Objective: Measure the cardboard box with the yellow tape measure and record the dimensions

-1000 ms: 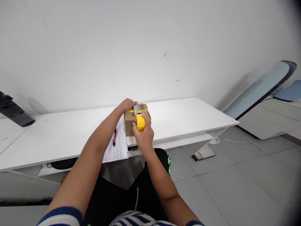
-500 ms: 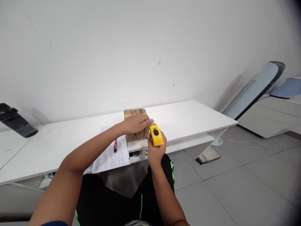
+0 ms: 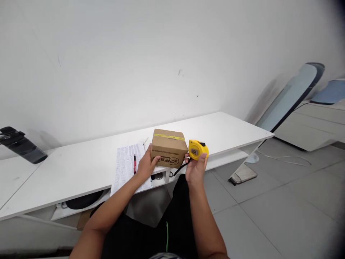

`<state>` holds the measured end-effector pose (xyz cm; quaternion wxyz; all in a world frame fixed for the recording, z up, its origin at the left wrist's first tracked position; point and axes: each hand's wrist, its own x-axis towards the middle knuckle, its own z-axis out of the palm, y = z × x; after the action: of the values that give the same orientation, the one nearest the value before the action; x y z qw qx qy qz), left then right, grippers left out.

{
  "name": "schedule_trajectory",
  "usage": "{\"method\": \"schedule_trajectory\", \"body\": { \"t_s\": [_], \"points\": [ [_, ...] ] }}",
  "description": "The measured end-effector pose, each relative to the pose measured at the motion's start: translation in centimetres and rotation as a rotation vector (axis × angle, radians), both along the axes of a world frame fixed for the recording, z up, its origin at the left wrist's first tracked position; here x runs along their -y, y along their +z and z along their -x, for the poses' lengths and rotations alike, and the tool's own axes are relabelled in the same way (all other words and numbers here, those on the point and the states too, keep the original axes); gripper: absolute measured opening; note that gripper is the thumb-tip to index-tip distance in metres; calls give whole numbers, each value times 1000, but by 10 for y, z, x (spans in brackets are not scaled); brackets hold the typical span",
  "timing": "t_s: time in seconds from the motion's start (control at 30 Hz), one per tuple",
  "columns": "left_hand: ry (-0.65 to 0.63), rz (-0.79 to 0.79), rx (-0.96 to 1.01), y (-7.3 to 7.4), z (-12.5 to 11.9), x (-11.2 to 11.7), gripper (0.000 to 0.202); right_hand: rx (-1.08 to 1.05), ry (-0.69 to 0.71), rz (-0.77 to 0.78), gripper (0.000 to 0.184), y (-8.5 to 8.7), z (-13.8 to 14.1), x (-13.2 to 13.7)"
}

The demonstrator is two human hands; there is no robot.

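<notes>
My left hand [image 3: 146, 163] grips the near left corner of a brown cardboard box [image 3: 169, 144], thumb lying across its printed front. Yellow tape runs over the box's top. In my right hand [image 3: 196, 171] is a yellow tape measure [image 3: 198, 149] with a black wrist strap hanging from it. The tape measure is beside the box's right end, and the fingertips of that hand are close to the box; whether they touch it I cannot tell. Left of the box, a red and black pen [image 3: 134, 163] rests on a sheet of handwritten paper [image 3: 123, 171].
A dark water bottle [image 3: 23, 145] is at the left on the white desk [image 3: 88, 158]. The desk's shelf [image 3: 229, 160] runs below its top. Against the wall at the right leans a pale board with a dark edge [image 3: 292, 95], beside a white cabinet [image 3: 304, 126].
My left hand has moved from the box's top right to its left side. The box has been turned, with its face now differently angled. The tape measure has swung round and shifted right.
</notes>
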<state>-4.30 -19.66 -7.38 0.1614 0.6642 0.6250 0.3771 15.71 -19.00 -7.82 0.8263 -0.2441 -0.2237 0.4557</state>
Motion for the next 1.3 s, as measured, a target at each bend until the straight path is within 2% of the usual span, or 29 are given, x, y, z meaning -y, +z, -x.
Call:
{"method": "schedule_trajectory", "body": {
  "t_s": [0.07, 0.13, 0.23, 0.33, 0.4, 0.47, 0.53, 0.63, 0.73, 0.83, 0.93, 1.0, 1.07, 1.17, 1.3],
  "points": [
    [-7, 5, 68, -14, -7, 4, 78, 23, 26, 15, 66, 1, -3, -5],
    [2, 44, 125, -21, -9, 7, 75, 50, 65, 39, 65, 1, -5, -10],
    [28, 100, 199, -23, -7, 16, 82, 78, 88, 63, 59, 1, -6, -15],
    [88, -13, 214, -15, -4, 32, 82, 94, 48, 73, 57, 3, -1, -15],
    [99, -166, 166, -2, -4, 44, 72, 114, 66, 63, 58, 5, 5, -11],
    [70, -252, 134, 19, -6, 54, 60, 164, 142, 31, 61, 8, 9, -5],
    [4, -214, 148, 44, -9, 62, 57, 246, 229, -17, 65, 11, 11, 3],
    [-132, -31, 75, 78, -15, 62, 62, 376, 322, -100, 73, 14, 8, 20],
    [-203, -9, -185, 95, -11, 43, 64, 450, 314, -152, 77, 12, 6, 37],
    [-202, -58, -332, 92, 8, 12, 67, 415, 284, -132, 76, 3, 8, 48],
    [-226, 91, -307, 79, 24, -7, 73, 327, 305, -65, 73, -8, 12, 45],
    [-198, 172, -316, 71, 23, -3, 78, 322, 283, -22, 74, -11, 13, 34],
    [-92, 175, -388, 67, 12, 9, 77, 335, 210, 4, 73, -11, 12, 20],
    [52, 139, -562, 67, -7, 26, 72, 365, 85, 24, 67, -4, 7, 2],
    [75, 6, -664, 74, -11, 31, 64, 450, 63, -8, 66, 5, -2, -6]
  ]
}}
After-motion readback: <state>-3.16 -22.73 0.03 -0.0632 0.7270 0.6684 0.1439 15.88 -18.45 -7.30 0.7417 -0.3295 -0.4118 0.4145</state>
